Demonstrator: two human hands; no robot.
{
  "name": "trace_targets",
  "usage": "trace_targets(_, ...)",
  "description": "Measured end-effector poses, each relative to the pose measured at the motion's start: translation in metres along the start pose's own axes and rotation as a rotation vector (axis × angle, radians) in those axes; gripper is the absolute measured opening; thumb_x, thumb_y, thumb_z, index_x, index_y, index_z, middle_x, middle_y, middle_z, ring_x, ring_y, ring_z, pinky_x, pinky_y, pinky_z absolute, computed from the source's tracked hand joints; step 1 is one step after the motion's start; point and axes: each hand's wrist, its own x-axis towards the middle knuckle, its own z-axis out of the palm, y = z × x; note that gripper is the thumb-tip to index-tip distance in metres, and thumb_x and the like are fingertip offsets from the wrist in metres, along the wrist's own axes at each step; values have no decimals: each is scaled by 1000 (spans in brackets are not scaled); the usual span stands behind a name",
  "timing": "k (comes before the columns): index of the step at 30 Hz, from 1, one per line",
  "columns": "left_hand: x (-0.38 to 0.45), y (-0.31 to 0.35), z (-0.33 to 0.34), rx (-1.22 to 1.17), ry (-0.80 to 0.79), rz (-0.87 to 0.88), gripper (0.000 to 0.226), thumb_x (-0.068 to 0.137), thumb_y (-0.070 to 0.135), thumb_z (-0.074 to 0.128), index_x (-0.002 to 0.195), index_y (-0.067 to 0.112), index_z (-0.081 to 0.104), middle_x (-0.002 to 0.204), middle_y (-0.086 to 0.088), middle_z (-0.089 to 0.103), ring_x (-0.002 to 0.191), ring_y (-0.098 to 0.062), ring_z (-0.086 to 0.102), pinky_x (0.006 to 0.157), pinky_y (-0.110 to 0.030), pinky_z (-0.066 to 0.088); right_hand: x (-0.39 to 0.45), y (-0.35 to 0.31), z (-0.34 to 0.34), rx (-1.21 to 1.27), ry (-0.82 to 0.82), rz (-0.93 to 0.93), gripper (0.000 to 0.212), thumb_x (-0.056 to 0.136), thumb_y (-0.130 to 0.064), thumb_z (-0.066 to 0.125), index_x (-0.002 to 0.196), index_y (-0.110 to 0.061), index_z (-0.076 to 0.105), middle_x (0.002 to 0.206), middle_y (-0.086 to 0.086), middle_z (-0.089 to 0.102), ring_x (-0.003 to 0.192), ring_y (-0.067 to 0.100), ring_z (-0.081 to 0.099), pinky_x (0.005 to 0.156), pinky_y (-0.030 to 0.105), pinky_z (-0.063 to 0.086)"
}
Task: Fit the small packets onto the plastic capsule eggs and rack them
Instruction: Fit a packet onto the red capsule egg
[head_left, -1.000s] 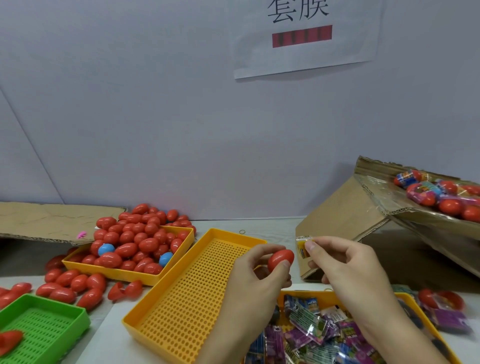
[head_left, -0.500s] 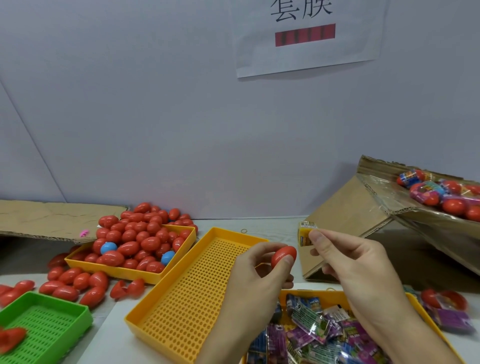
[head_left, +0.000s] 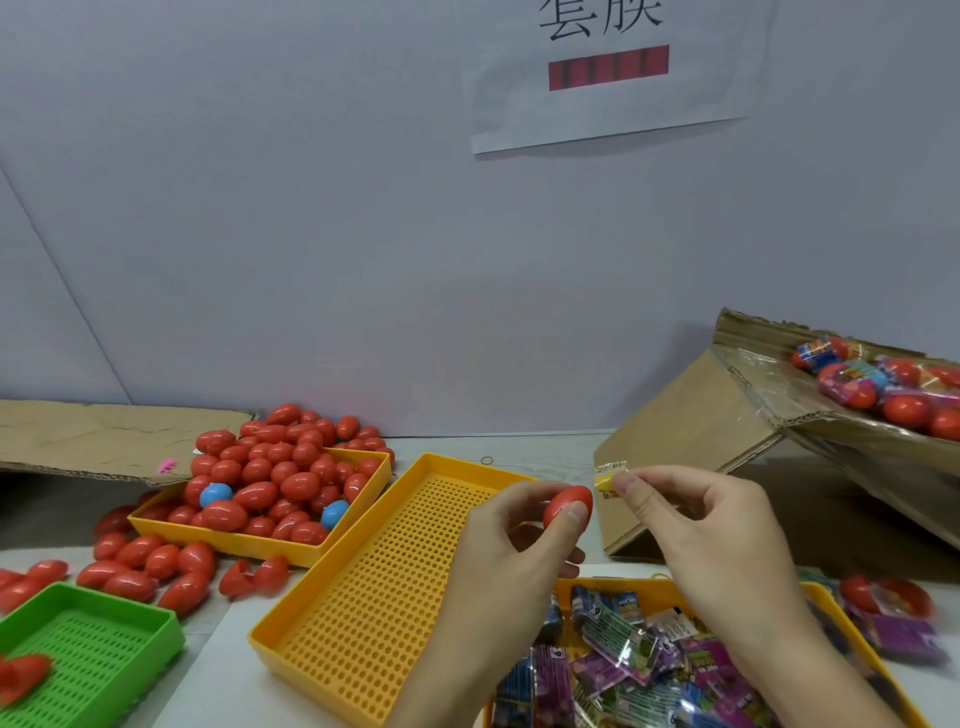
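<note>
Left hand (head_left: 511, 553) pinches a red capsule egg (head_left: 567, 505) between thumb and curled fingertips, egg raised above the near end of the empty yellow perforated tray (head_left: 384, 587); right hand (head_left: 696, 530) pinches a small yellow packet (head_left: 609, 474) between thumb and forefinger, remaining fingers curled loosely below; packet sits just beside the egg, to the right of the left fingertips and slightly higher, the two not touching; directly below both wrists, a yellow tray of mixed packets (head_left: 623, 654) in purple, green and blue wrappers; left of the left fingers, beyond the empty tray, a yellow tray heaped with red eggs (head_left: 275, 483), two blue ones among them, more red eggs spilled on the table around it; a green perforated tray (head_left: 88, 649) lies at far left; right of the right fingers and behind, a tilted cardboard box (head_left: 727, 415) holding wrapped eggs (head_left: 878, 384).
</note>
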Motion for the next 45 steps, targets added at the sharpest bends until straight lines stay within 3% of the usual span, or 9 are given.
trace_targets(7,1,-1,-2,9,-12,-4,10,90,31,68,100,31,70,88,13,70,79,-15,71,67,-23,58,0,0,1,-6,-8,0,31,72,-55,59,85,-31,73,80,-19,73,80,-6,64,66,20,44)
trace_targets(11,1,-1,-2,-17,-13,-16,18,88,26,72,105,25,67,94,-1,71,81,-16,71,66,-23,57,0,1,1,10,-37,14,34,70,-56,59,88,-30,72,79,-16,73,78,-4,66,64,23,48)
trace_targets(18,1,-2,-2,-17,-14,7,13,90,19,70,102,25,70,98,-3,70,86,-17,69,68,-21,57,-1,0,1,32,-97,18,33,73,-52,61,91,-27,72,76,-10,74,72,4,67,52,9,48)
trace_targets(31,3,0,-4,-180,11,-50,17,85,26,72,101,20,75,90,1,75,86,-19,73,71,-24,58,-3,-4,1,107,-128,-25,24,66,-50,66,78,-32,78,80,-12,76,81,0,69,61,9,51)
trace_targets(35,2,-1,-5,-173,31,-57,16,85,19,74,101,20,74,91,1,75,87,-18,73,69,-23,58,-4,-7,1,129,-126,-33,18,67,-53,64,73,-43,78,82,-17,76,84,-3,68,60,14,53)
trace_targets(38,3,-3,-5,-149,42,-67,22,81,16,79,102,20,73,94,1,74,88,-17,72,71,-24,59,-4,-6,1,114,-101,-36,21,65,-53,64,72,-39,77,79,-15,76,81,0,69,63,19,52)
trace_targets(42,3,-4,-4,-162,18,-63,24,78,18,81,100,20,74,94,2,74,88,-18,73,74,-26,59,-4,-6,2,123,-102,-41,22,64,-49,67,76,-33,77,78,-13,76,80,0,69,62,11,52)
trace_targets(45,4,-4,-3,-200,21,-55,32,71,31,81,99,18,75,95,-1,74,92,-19,72,75,-26,59,-4,-6,2,126,-113,-50,22,66,-44,69,80,-30,78,79,-13,76,81,-1,70,66,6,50)
